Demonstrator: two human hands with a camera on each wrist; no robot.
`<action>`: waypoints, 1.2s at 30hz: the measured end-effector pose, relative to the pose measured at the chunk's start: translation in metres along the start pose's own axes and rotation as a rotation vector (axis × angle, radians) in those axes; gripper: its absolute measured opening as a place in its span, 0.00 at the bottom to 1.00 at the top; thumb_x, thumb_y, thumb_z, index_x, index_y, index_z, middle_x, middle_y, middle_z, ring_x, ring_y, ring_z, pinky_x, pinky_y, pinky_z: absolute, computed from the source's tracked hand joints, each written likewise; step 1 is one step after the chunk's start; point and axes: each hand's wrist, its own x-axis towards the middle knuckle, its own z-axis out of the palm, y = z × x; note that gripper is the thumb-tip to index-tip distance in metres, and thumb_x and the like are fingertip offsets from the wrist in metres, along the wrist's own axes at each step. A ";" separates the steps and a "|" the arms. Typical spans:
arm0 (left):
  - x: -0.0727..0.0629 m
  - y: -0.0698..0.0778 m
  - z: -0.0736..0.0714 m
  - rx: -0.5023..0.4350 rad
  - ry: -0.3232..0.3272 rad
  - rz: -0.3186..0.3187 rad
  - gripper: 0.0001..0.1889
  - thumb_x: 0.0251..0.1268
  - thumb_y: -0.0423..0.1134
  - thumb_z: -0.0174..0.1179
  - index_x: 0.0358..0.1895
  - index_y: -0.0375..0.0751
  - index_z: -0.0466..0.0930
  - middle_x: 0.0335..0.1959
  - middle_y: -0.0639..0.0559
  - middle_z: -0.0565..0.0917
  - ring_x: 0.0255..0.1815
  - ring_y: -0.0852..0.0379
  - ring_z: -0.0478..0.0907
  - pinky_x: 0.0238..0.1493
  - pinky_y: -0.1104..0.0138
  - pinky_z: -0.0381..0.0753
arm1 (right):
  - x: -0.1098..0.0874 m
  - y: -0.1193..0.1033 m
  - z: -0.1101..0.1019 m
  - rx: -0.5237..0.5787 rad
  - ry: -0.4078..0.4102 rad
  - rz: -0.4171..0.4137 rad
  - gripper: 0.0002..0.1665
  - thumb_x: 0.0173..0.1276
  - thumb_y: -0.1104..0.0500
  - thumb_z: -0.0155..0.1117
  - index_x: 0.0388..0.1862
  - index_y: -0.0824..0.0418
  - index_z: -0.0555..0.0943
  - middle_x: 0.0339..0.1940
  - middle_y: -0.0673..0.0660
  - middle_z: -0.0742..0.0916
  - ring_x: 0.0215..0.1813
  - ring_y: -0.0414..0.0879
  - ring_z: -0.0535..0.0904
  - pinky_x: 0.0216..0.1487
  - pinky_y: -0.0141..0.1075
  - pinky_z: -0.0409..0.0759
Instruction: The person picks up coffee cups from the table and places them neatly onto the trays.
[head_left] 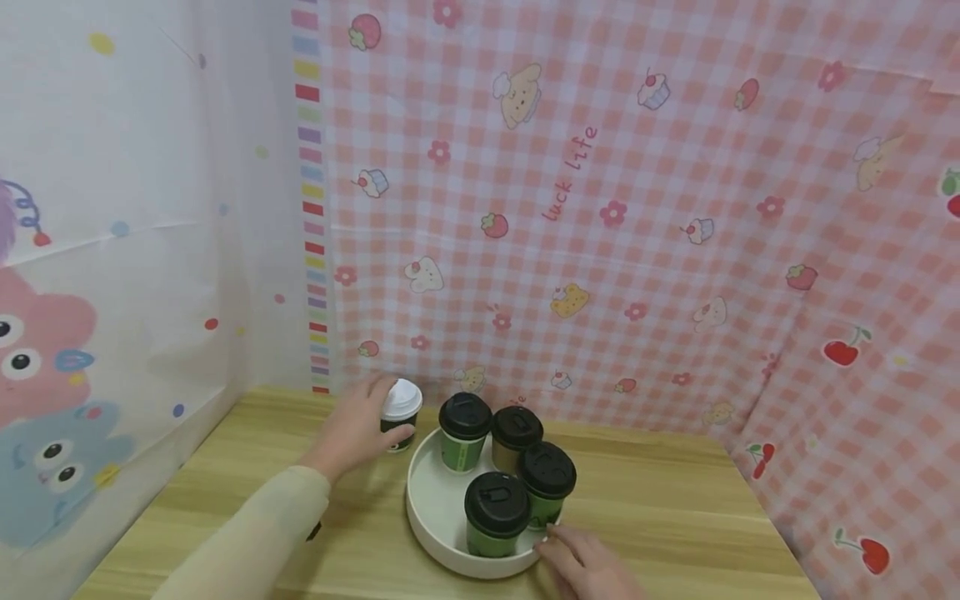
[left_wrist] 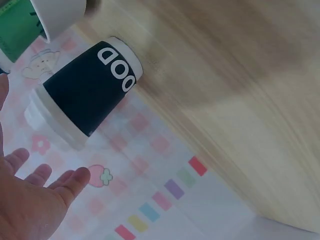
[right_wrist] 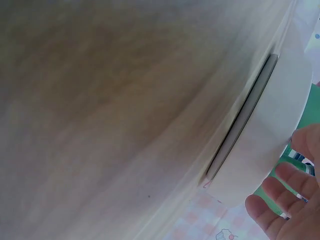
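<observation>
A paper cup with a white lid (head_left: 403, 398) and a dark sleeve stands on the table, left of and behind the round tray. My left hand (head_left: 363, 429) reaches round its near left side; in the left wrist view the fingers are spread, with a gap to the cup (left_wrist: 92, 92), whose sleeve carries white letters. My right hand (head_left: 588, 562) is at the front right rim of the white tray (head_left: 438, 546), its fingertips right at the edge. In the right wrist view, these fingers (right_wrist: 287, 195) are loosely bent beside the tray wall (right_wrist: 255, 135).
On the tray stand several black-lidded cups: a green one (head_left: 462, 450) at back left, a brown one (head_left: 510, 454) behind, a green one (head_left: 546, 507) at right and another (head_left: 491, 542) in front. Patterned cloths (head_left: 600, 250) hang behind the wooden table (head_left: 675, 517) and on both sides.
</observation>
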 end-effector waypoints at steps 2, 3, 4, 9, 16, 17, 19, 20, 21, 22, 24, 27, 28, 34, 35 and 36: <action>0.010 0.002 0.004 0.024 -0.040 -0.024 0.47 0.66 0.57 0.74 0.80 0.38 0.66 0.78 0.30 0.69 0.75 0.25 0.69 0.72 0.34 0.74 | 0.000 0.000 -0.002 -0.008 -0.036 -0.012 0.33 0.60 0.61 0.81 0.66 0.47 0.85 0.63 0.54 0.88 0.59 0.50 0.87 0.53 0.44 0.91; 0.014 0.003 0.006 0.037 -0.061 -0.042 0.47 0.66 0.57 0.74 0.81 0.39 0.65 0.79 0.29 0.67 0.76 0.25 0.68 0.73 0.33 0.73 | 0.000 -0.001 -0.003 -0.005 -0.057 -0.012 0.33 0.62 0.59 0.80 0.66 0.47 0.84 0.64 0.54 0.88 0.60 0.50 0.87 0.54 0.44 0.91; 0.018 0.004 0.009 0.060 -0.077 -0.050 0.47 0.66 0.58 0.73 0.82 0.39 0.64 0.80 0.28 0.66 0.77 0.23 0.67 0.74 0.32 0.72 | 0.001 -0.001 -0.004 -0.006 -0.076 -0.013 0.31 0.64 0.57 0.79 0.67 0.47 0.84 0.64 0.55 0.88 0.60 0.51 0.87 0.54 0.45 0.90; 0.028 0.004 0.017 0.145 -0.125 -0.068 0.48 0.66 0.57 0.74 0.83 0.39 0.62 0.80 0.26 0.64 0.77 0.21 0.66 0.76 0.32 0.69 | 0.002 -0.004 -0.007 0.006 -0.119 0.005 0.27 0.70 0.51 0.76 0.67 0.47 0.84 0.64 0.54 0.88 0.60 0.51 0.86 0.56 0.45 0.90; 0.028 0.002 0.022 0.106 -0.123 -0.109 0.45 0.68 0.53 0.72 0.83 0.40 0.63 0.78 0.27 0.68 0.70 0.22 0.73 0.71 0.33 0.75 | 0.005 -0.004 -0.011 0.060 -0.142 0.030 0.28 0.67 0.60 0.76 0.66 0.49 0.86 0.63 0.54 0.88 0.61 0.51 0.86 0.56 0.46 0.90; 0.028 0.002 0.023 0.094 -0.115 -0.113 0.44 0.68 0.52 0.72 0.82 0.40 0.64 0.77 0.27 0.69 0.69 0.22 0.74 0.70 0.33 0.76 | 0.005 -0.004 -0.011 0.064 -0.138 0.032 0.28 0.66 0.62 0.76 0.66 0.49 0.86 0.63 0.54 0.88 0.61 0.51 0.86 0.56 0.46 0.90; 0.028 0.003 0.024 0.069 -0.097 -0.116 0.43 0.67 0.50 0.73 0.81 0.39 0.66 0.75 0.28 0.71 0.66 0.23 0.76 0.68 0.34 0.78 | 0.005 -0.005 -0.011 0.059 -0.123 0.034 0.28 0.65 0.62 0.77 0.65 0.49 0.87 0.63 0.54 0.88 0.60 0.51 0.86 0.55 0.45 0.90; 0.028 0.003 0.025 0.058 -0.085 -0.118 0.42 0.67 0.49 0.74 0.80 0.39 0.67 0.75 0.28 0.71 0.66 0.24 0.76 0.67 0.34 0.79 | 0.006 -0.005 -0.011 0.055 -0.117 0.038 0.28 0.65 0.63 0.77 0.64 0.49 0.87 0.63 0.54 0.88 0.60 0.50 0.86 0.55 0.45 0.90; 0.029 0.003 0.026 0.045 -0.075 -0.121 0.41 0.66 0.48 0.74 0.79 0.39 0.68 0.74 0.28 0.72 0.65 0.24 0.77 0.66 0.35 0.80 | 0.006 -0.005 -0.011 0.050 -0.114 0.044 0.27 0.65 0.62 0.77 0.64 0.49 0.88 0.62 0.54 0.88 0.60 0.50 0.86 0.55 0.45 0.90; 0.028 0.003 0.026 0.035 -0.068 -0.128 0.41 0.66 0.47 0.74 0.78 0.38 0.68 0.73 0.28 0.72 0.65 0.25 0.77 0.65 0.35 0.80 | 0.007 -0.006 -0.012 0.049 -0.120 0.055 0.27 0.66 0.62 0.77 0.64 0.48 0.88 0.63 0.53 0.88 0.61 0.50 0.86 0.56 0.45 0.90; 0.028 0.003 0.027 0.011 -0.056 -0.147 0.40 0.64 0.45 0.74 0.77 0.37 0.70 0.73 0.28 0.72 0.66 0.25 0.76 0.64 0.36 0.81 | 0.008 -0.008 -0.013 0.051 -0.141 0.078 0.26 0.67 0.62 0.76 0.64 0.47 0.88 0.63 0.53 0.88 0.61 0.50 0.86 0.57 0.46 0.90; 0.027 0.004 0.027 -0.019 -0.051 -0.183 0.40 0.62 0.43 0.74 0.76 0.37 0.70 0.74 0.28 0.72 0.68 0.26 0.74 0.64 0.36 0.82 | 0.010 -0.011 -0.017 0.068 -0.198 0.122 0.25 0.70 0.61 0.74 0.65 0.46 0.88 0.64 0.53 0.88 0.63 0.51 0.85 0.59 0.47 0.89; 0.027 0.004 0.026 -0.028 -0.049 -0.192 0.40 0.61 0.43 0.74 0.76 0.37 0.71 0.74 0.28 0.71 0.69 0.26 0.74 0.64 0.36 0.82 | 0.011 -0.011 -0.017 0.073 -0.214 0.134 0.25 0.70 0.61 0.74 0.65 0.46 0.88 0.64 0.53 0.88 0.64 0.51 0.85 0.60 0.47 0.89; 0.026 -0.004 0.030 -0.103 -0.035 -0.211 0.42 0.58 0.43 0.74 0.76 0.38 0.71 0.73 0.28 0.71 0.66 0.29 0.75 0.61 0.38 0.84 | 0.011 -0.013 -0.016 0.052 -0.163 0.118 0.25 0.67 0.61 0.76 0.63 0.46 0.89 0.62 0.53 0.89 0.61 0.50 0.86 0.57 0.45 0.90; 0.026 -0.006 0.030 -0.119 -0.035 -0.214 0.42 0.57 0.44 0.74 0.77 0.39 0.70 0.73 0.28 0.71 0.65 0.30 0.76 0.60 0.38 0.84 | 0.010 -0.013 -0.015 0.045 -0.145 0.112 0.25 0.66 0.61 0.77 0.62 0.47 0.89 0.62 0.52 0.89 0.61 0.49 0.87 0.56 0.44 0.90; 0.025 -0.007 0.030 -0.135 -0.032 -0.211 0.42 0.57 0.44 0.74 0.77 0.38 0.70 0.72 0.28 0.71 0.63 0.31 0.77 0.60 0.38 0.85 | 0.010 -0.013 -0.015 0.041 -0.134 0.109 0.25 0.65 0.61 0.77 0.61 0.47 0.89 0.61 0.52 0.89 0.60 0.49 0.87 0.55 0.44 0.90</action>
